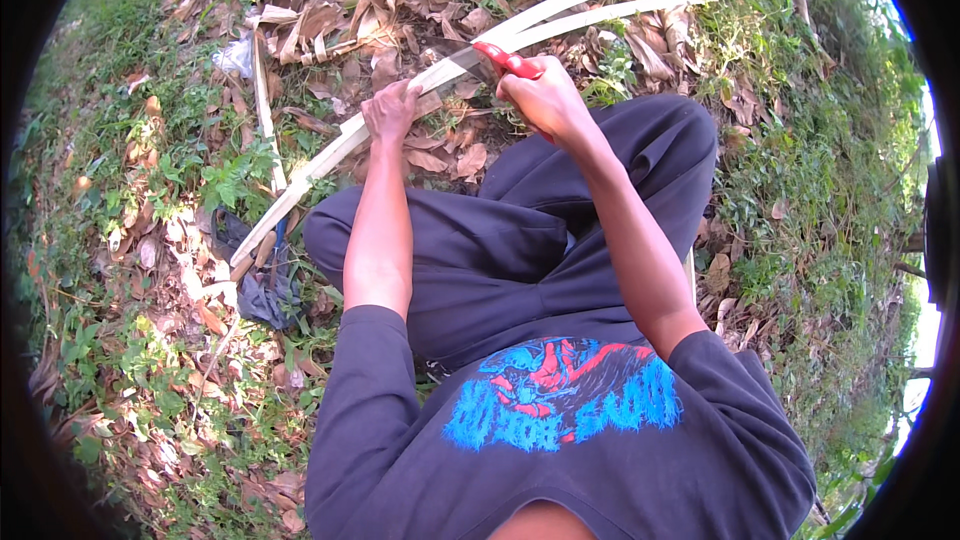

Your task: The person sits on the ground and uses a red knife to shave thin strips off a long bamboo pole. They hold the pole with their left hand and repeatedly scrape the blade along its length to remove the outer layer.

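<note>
Wooden strips [442, 72] slant across the leafy ground [180, 340] beyond the person's crossed legs [450, 240], their lower left end beside a dark plastic bag [268, 302]. The left hand [390, 112] curls its fingers around the strips near their middle. Farther right, the right hand [545, 98] grips a red-handled saw [515, 63] against them; past it, two strip ends fork apart.

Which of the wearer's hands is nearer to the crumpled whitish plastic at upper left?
Left. The left hand, on the pale strips, is right of the whitish plastic and slightly lower in the picture; the right hand, holding the red handle, is farther right.
</note>
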